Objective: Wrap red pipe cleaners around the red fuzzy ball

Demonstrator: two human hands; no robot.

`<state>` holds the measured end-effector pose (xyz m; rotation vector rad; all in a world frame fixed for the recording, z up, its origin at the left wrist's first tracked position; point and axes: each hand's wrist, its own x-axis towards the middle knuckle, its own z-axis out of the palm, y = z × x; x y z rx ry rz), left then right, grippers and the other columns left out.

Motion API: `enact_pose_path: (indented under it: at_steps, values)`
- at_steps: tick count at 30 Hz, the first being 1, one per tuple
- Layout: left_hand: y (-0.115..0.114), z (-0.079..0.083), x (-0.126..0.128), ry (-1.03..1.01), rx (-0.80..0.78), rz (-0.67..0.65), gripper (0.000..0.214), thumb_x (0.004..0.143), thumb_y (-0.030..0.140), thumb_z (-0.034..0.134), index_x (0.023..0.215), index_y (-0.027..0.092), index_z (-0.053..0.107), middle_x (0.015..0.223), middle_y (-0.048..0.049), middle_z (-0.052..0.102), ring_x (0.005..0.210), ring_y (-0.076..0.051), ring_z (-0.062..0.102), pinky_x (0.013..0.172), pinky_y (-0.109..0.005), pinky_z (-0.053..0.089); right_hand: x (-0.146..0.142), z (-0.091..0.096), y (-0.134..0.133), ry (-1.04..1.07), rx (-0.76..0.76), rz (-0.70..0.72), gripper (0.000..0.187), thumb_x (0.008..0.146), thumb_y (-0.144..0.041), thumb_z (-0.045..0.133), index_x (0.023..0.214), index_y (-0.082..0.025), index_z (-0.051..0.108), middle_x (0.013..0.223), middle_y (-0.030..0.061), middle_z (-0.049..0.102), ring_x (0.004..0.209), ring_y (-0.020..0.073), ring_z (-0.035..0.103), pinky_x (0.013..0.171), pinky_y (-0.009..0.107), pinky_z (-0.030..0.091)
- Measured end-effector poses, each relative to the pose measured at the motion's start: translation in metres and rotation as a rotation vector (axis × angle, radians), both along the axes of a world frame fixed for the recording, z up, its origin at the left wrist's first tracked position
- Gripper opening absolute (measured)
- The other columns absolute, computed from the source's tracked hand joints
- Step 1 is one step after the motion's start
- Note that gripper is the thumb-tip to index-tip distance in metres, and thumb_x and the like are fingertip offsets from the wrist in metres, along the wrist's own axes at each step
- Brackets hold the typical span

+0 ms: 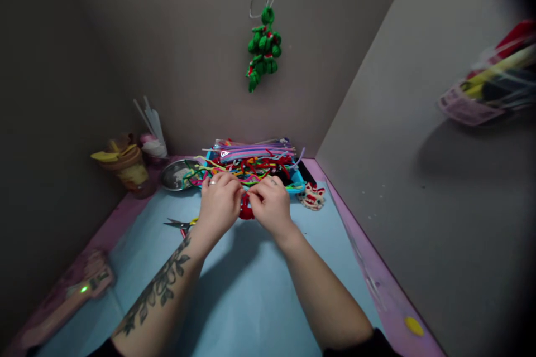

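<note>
My left hand point(218, 202) and my right hand point(270, 203) meet over the middle of the blue mat point(251, 290), fingers curled and pinched together on a small red pipe-cleaner piece point(245, 210) that shows between and below them. Most of that piece is hidden by my fingers. Just beyond my hands lies a blue tray point(298, 183) heaped with pipe cleaners of many colours point(251, 162).
Scissors point(180, 225) lie left of my hands. A metal dish point(176, 174), a cup of yellow bits point(125, 164) and white sticks stand at the back left. A red-and-white pipe-cleaner figure point(313, 196) sits right of the tray. A green pipe-cleaner ornament point(263, 50) hangs on the back wall.
</note>
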<state>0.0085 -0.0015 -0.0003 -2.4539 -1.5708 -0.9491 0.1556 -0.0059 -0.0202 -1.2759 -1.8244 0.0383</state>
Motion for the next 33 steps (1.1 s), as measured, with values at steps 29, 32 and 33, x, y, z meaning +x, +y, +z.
enact_pose_path:
  at_steps: [29, 32, 33]
  values:
    - [0.005, 0.001, -0.010, -0.335, -0.067, -0.261, 0.016, 0.087, 0.025, 0.053, 0.079, 0.019, 0.065, 0.127, -0.0112, 0.049, 0.127, -0.026, 0.043, 0.106, -0.047, 0.036, 0.012, 0.001, 0.006, 0.292, 0.146, 0.273, 0.013, 0.085, -0.019, 0.060, 0.090, -0.026, 0.070, 0.113, 0.0058, 0.050, 0.103, 0.0196, 0.054, 0.088, 0.037, 0.048]
    - [0.004, 0.003, -0.010, -0.346, -0.107, -0.286, 0.015, 0.086, 0.024, 0.053, 0.078, 0.019, 0.064, 0.124, -0.0115, 0.050, 0.128, -0.026, 0.042, 0.106, -0.045, 0.036, 0.014, 0.001, 0.008, 0.288, 0.146, 0.281, 0.012, 0.084, -0.018, 0.061, 0.089, -0.026, 0.068, 0.114, 0.0058, 0.049, 0.107, 0.0208, 0.053, 0.090, 0.038, 0.047]
    - [0.004, 0.004, -0.009, -0.345, -0.119, -0.293, 0.015, 0.086, 0.024, 0.053, 0.077, 0.019, 0.064, 0.124, -0.0114, 0.050, 0.129, -0.026, 0.042, 0.106, -0.045, 0.036, 0.014, 0.002, 0.008, 0.290, 0.140, 0.278, 0.011, 0.084, -0.018, 0.061, 0.088, -0.026, 0.068, 0.114, 0.0058, 0.050, 0.108, 0.0211, 0.053, 0.092, 0.039, 0.046]
